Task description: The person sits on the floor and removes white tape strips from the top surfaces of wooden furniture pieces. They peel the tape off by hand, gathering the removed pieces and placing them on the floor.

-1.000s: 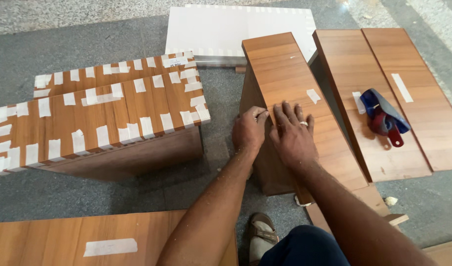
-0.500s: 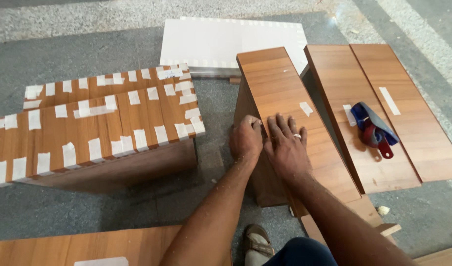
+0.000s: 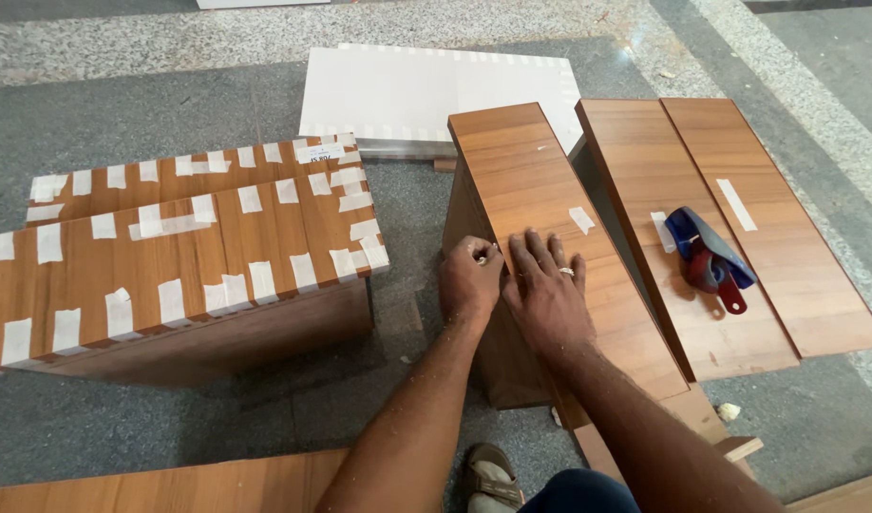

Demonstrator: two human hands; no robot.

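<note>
Wooden panel [image 3: 540, 204]: my right hand [image 3: 547, 296] lies flat steadying it, left hand [image 3: 471, 280] at nine o'clock pinching its edge.

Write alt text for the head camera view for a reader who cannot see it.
Both hands rest on the left edge of a wooden panel lying on a grey floor: left hand curled at the edge, right hand flat. A tape-covered wooden box sits left; a blue-and-red tape dispenser lies on boards right.

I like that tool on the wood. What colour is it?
The tape dispenser is blue with a red handle, seen in the head view.
</note>
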